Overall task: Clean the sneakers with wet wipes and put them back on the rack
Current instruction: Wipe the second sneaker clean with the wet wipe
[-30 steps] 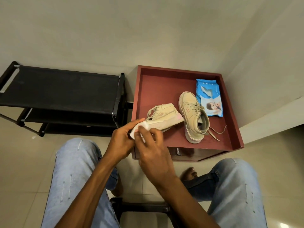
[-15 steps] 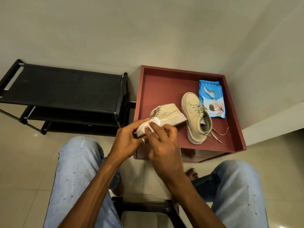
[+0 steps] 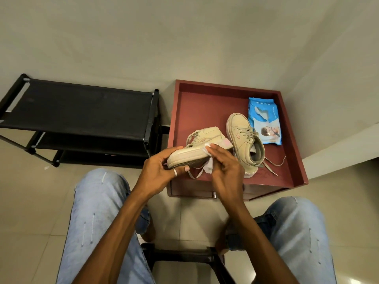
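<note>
Pale tiled floor (image 3: 30, 201) meets a plain wall; left of the hands stands a black rack (image 3: 78, 111), beyond them a red-brown table (image 3: 205, 103). The left hand (image 3: 158, 173) clasps a beige sneaker (image 3: 196, 148) tipped sideways; the right hand (image 3: 225, 171) presses a white wipe (image 3: 207, 158) against its sole.

Red-brown cabinet (image 3: 207, 111) — black stool (image 3: 180, 255)

walls (image 3: 184, 37): plain beige | floor (image 3: 30, 201): pale tiles, possibly glossy
</note>
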The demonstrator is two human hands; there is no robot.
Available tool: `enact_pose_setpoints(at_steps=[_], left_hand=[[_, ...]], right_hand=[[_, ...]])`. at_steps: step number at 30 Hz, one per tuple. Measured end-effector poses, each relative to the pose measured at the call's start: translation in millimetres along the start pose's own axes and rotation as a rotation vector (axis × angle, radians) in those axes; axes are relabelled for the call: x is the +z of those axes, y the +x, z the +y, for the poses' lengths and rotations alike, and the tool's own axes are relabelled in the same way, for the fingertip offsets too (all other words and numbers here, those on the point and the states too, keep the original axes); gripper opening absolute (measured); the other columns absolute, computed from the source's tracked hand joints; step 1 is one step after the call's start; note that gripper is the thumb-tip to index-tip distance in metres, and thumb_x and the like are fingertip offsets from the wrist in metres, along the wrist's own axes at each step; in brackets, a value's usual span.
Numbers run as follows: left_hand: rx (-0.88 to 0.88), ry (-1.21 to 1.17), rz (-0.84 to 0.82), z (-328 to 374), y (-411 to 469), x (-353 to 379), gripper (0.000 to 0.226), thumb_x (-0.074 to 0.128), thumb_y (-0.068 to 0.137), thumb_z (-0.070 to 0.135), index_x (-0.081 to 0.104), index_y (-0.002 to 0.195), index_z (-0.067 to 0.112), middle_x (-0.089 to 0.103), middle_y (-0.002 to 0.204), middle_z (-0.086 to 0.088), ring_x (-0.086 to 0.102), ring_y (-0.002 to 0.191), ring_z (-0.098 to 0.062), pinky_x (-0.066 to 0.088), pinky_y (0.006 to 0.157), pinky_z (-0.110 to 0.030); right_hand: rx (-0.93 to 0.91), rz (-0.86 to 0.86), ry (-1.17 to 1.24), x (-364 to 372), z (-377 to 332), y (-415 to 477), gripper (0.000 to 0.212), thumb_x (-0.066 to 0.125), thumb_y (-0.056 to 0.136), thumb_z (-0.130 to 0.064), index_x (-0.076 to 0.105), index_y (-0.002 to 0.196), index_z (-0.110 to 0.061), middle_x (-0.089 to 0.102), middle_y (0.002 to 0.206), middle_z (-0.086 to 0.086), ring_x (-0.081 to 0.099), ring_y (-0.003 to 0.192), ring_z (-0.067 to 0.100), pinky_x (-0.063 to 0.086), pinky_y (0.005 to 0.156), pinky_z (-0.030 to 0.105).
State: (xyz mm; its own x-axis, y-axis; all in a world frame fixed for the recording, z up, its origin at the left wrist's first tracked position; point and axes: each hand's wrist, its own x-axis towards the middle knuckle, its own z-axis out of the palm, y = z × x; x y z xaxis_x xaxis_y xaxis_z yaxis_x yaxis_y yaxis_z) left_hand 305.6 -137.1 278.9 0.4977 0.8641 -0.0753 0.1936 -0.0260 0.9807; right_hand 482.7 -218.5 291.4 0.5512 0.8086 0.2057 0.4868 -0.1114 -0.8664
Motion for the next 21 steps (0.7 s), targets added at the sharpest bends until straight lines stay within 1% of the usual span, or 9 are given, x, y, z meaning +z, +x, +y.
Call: enact_pose_setpoints(at_steps=[2,6,8,11,13,15,17,19,21], left_hand=[[-0.012,-0.006,-0.024,-3,0,-3,0.061,0.086,0.075,0.023,0.062,0.128,0.040,0.070,0.121,0.012,0.066,0.114,-0.008,0.056,0.098,-0.037],[0.004,0.083,-0.033,-6,1,-5,0.067,0.086,0.077,0.019,0.058,0.132,0.044,0.065,0.125,0.017,0.062,0.116,-0.003,0.055,0.099,-0.032],[0.054,0.205,-0.008,-7,1,-3,0.076,0.089,0.073,0.023,0.054,0.137,0.043,0.058,0.128,0.016,0.056,0.118,0.002,0.051,0.099,-0.022],[0.118,0.335,0.067,-9,0,2,0.075,0.090,0.072,0.031,0.054,0.137,0.039,0.053,0.129,0.015,0.051,0.116,0.009,0.049,0.093,-0.013],[0.157,0.420,0.131,-9,-1,2,0.066,0.088,0.075,0.031,0.058,0.133,0.036,0.057,0.126,0.014,0.055,0.110,0.007,0.052,0.088,-0.018],[0.179,0.524,0.178,-7,-3,2,0.060,0.086,0.075,0.035,0.061,0.131,0.034,0.063,0.124,0.011,0.061,0.105,-0.004,0.053,0.083,-0.023],[0.164,0.614,0.201,-3,-6,0,0.059,0.079,0.075,0.051,0.062,0.129,0.035,0.067,0.123,0.011,0.064,0.103,-0.011,0.054,0.077,-0.030],[0.167,0.687,0.195,-2,-7,-2,0.063,0.064,0.074,0.068,0.061,0.128,0.035,0.069,0.120,0.010,0.065,0.103,-0.014,0.057,0.074,-0.034],[0.194,0.735,0.168,-4,-7,-3,0.065,0.061,0.075,0.071,0.060,0.128,0.034,0.070,0.118,0.009,0.066,0.104,-0.015,0.058,0.074,-0.036]], right_hand=[[0.040,0.007,-0.001,-4,5,2,0.045,0.058,0.092,0.008,0.071,0.119,-0.025,0.068,0.127,-0.008,0.060,0.120,0.002,0.048,0.108,0.036],[-0.099,-0.006,-0.116,-1,6,-10,0.042,0.059,0.091,0.007,0.072,0.123,-0.017,0.067,0.130,-0.002,0.058,0.123,0.011,0.050,0.104,0.038],[-0.167,-0.035,-0.139,5,0,-17,0.043,0.059,0.090,0.008,0.072,0.123,-0.015,0.067,0.131,0.001,0.055,0.122,0.012,0.050,0.101,0.034],[-0.284,-0.074,-0.208,10,-6,-22,0.042,0.058,0.089,0.008,0.071,0.124,-0.011,0.066,0.132,0.004,0.055,0.116,0.022,0.043,0.099,0.016],[-0.341,-0.115,-0.244,10,-6,-22,0.040,0.054,0.090,0.004,0.071,0.124,-0.010,0.065,0.133,0.005,0.057,0.112,0.025,0.037,0.097,0.010],[-0.338,-0.132,-0.259,6,1,-16,0.039,0.051,0.091,-0.001,0.072,0.123,-0.012,0.066,0.132,0.003,0.058,0.110,0.025,0.041,0.094,0.015],[-0.288,-0.102,-0.268,1,16,-5,0.041,0.051,0.090,-0.002,0.072,0.122,-0.013,0.067,0.131,0.002,0.059,0.111,0.024,0.043,0.093,0.017],[-0.230,-0.074,-0.303,-5,31,6,0.044,0.051,0.088,0.003,0.071,0.124,-0.014,0.067,0.131,0.003,0.062,0.110,0.027,0.038,0.096,0.012],[-0.222,-0.075,-0.349,-8,38,8,0.048,0.055,0.087,0.009,0.070,0.126,-0.014,0.066,0.132,0.003,0.060,0.107,0.028,0.043,0.096,0.017]])
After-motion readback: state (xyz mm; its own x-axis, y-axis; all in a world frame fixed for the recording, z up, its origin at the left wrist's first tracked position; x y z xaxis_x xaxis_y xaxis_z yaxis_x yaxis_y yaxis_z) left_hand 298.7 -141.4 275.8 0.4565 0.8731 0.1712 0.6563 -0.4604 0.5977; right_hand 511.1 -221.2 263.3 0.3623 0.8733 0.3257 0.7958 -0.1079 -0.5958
